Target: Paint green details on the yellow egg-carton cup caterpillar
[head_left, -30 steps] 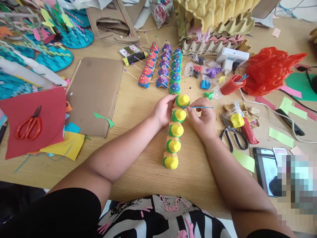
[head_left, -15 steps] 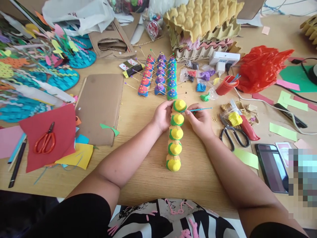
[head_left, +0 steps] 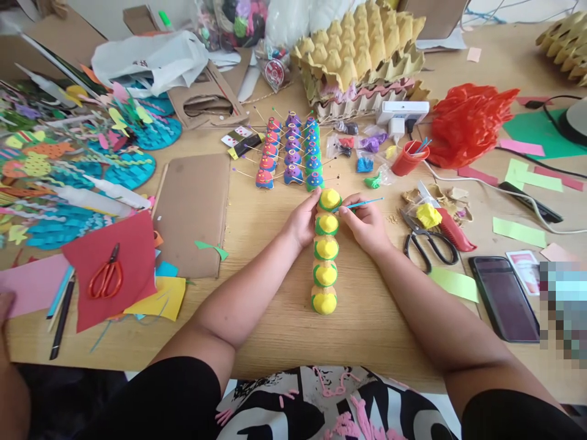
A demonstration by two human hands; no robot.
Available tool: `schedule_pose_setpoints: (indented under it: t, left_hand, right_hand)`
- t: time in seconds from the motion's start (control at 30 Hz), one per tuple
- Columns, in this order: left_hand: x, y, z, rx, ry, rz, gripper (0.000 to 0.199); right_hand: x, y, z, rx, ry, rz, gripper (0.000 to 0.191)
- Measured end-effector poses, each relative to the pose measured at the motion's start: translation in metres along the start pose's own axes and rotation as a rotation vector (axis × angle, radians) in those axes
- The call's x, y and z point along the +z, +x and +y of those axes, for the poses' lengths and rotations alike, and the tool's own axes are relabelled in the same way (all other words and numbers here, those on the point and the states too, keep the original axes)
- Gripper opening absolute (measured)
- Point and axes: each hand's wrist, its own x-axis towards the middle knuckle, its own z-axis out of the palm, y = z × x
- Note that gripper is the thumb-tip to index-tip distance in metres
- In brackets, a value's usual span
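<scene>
A strip of egg-carton cups (head_left: 326, 275), topped with yellow domes ringed in green, lies lengthwise before me. My left hand (head_left: 302, 223) is closed on the left side of its far end, some fingers hidden behind it. A thin blue stick (head_left: 369, 202) is pinched in my right hand (head_left: 367, 227), its tip against the green edge of the farthest cup. Beyond the strip stand three finished-looking carton rows: a red and blue one (head_left: 267, 160), a purple one (head_left: 293, 156) and a blue and green one (head_left: 313, 160), with pins sticking out.
At right lie black-handled scissors (head_left: 430, 241), yellow clay (head_left: 428, 215), a phone (head_left: 504, 298) and a red cup (head_left: 409, 157) of sticks. Cardboard (head_left: 192, 214) and red paper (head_left: 132, 269) with pliers-like orange-handled cutters (head_left: 106, 278) lie left. Another person's arm (head_left: 11, 373) shows at the left edge.
The view has shifted slightly, and another person's arm has appeared at the left edge. The strip sits straighter. Both hands keep their grip, the blue stick's tip staying by the farthest cup.
</scene>
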Motion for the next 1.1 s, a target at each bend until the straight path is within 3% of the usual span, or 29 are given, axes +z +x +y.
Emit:
schedule_pose_setpoints:
  t: [0.43, 0.67, 0.9, 1.1]
  left_hand:
    - [-0.0046, 0.0025, 0.0020, -0.004, -0.001, 0.017, 0.042]
    - [-0.0001, 0.0000, 0.0034, -0.009, 0.015, 0.021, 0.052]
    - [0.0010, -0.0010, 0.0022, -0.003, -0.001, 0.028, 0.037]
    - [0.0016, -0.0006, 0.0022, -0.015, 0.008, 0.076, 0.031]
  right_hand:
    - [-0.0009, -0.0022, 0.0033, -0.087, -0.103, 0.001, 0.056]
    - [0.0020, -0.0028, 0.0004, -0.166, -0.179, -0.021, 0.039]
    - [0.0021, -0.0021, 0.0017, -0.204, -0.219, -0.018, 0.030]
    - [0.0015, -0.0015, 0.0001, -0.154, -0.250, -0.010, 0.036]
